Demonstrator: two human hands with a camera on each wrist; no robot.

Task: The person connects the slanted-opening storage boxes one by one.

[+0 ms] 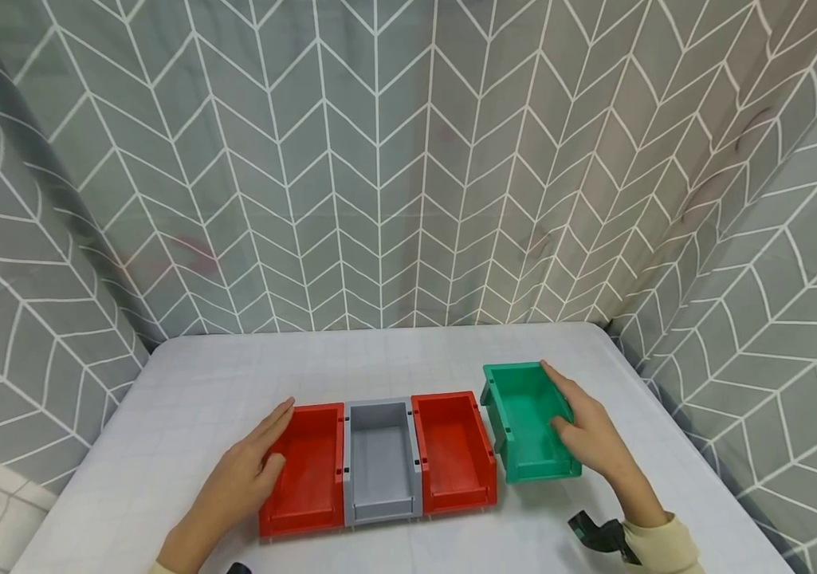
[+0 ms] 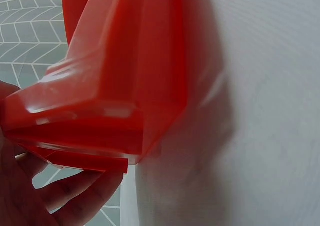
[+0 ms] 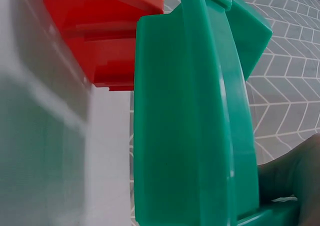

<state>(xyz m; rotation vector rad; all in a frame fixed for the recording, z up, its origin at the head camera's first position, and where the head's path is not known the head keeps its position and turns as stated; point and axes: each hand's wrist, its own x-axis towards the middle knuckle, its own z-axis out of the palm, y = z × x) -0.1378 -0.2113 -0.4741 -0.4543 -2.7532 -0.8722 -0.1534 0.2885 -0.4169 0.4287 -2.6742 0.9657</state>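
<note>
Two red bins flank a grey bin (image 1: 382,462), side by side in a row. My left hand (image 1: 239,478) holds the left red bin (image 1: 308,470) by its outer wall, the thumb at the rim; in the left wrist view its fingers (image 2: 85,196) reach round the bin's end. My right hand (image 1: 587,426) grips a green bin (image 1: 533,422) by its right wall, with the thumb inside and the fingers along the outside. The green bin is held above the table, slightly tilted, beside the right red bin (image 1: 454,454). All the bins look bare inside.
A white cloth covers the table (image 1: 379,359). Grey curtains (image 1: 379,159) with a white chevron pattern hang behind it and along both sides. A black strap piece (image 1: 602,534) sticks out from the right wrist.
</note>
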